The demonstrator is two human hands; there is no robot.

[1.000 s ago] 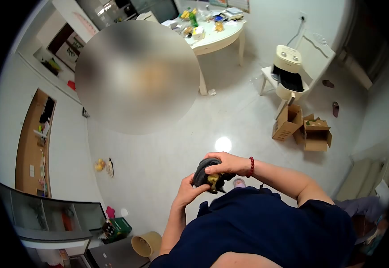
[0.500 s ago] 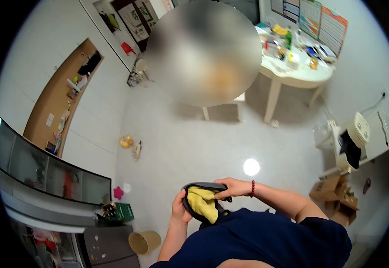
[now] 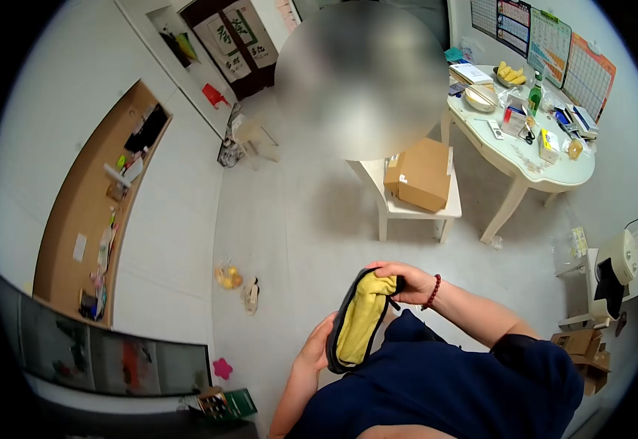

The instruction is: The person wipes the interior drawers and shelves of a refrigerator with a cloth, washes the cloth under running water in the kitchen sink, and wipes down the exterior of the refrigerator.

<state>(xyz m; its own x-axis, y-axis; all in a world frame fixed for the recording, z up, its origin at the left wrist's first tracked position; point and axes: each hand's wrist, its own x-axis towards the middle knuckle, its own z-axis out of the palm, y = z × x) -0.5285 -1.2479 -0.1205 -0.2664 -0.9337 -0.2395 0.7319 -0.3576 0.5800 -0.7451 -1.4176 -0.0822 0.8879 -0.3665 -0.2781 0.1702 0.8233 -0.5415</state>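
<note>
A dark grey cloth item with a yellow fuzzy inside and black edging (image 3: 361,320) is held in front of my body, stretched between both hands. My left hand (image 3: 316,344) grips its lower left edge. The fingers of my right hand (image 3: 408,282), which has a red bead bracelet at the wrist, close on its upper right end. The yellow side faces up, slightly folded at the top, and a short black strap hangs at the right edge.
A cardboard box (image 3: 420,174) sits on a white chair (image 3: 414,211) ahead. Right of it stands a cluttered table (image 3: 527,157). An air fryer (image 3: 617,260) and open cartons (image 3: 586,355) are at far right. Bagged fruit (image 3: 227,276) and a pink star (image 3: 222,368) lie on the floor at left.
The bunched cloth item has been opened out and lengthened, showing its yellow inside. The view has swung left, bringing the boxed chair into sight. My right hand has moved to the item's upper end.
</note>
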